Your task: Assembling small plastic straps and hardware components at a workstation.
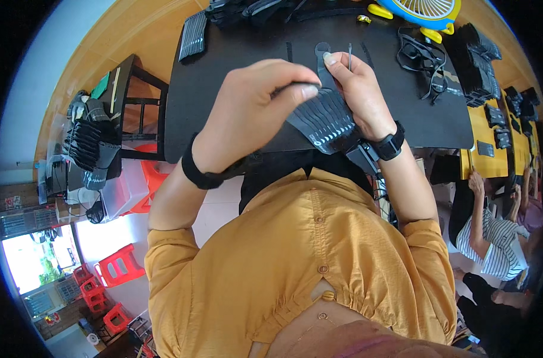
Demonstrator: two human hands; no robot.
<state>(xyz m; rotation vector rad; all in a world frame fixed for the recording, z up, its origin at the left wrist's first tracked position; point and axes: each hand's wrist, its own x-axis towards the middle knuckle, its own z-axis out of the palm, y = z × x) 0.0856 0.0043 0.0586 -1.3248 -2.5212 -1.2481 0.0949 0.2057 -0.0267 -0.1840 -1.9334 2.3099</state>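
At the bench's [229,53] near edge, my left hand [244,101] pinches a fanned stack of flat black strips [324,122]; my right hand [362,89] grips a round-ended dark strap [322,48]. Light, steady pinches should prevent the layers slipping.

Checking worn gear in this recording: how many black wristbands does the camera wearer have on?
2: one black band on the left wrist, another band on the right wrist. Both wrists show, so neither is hidden.
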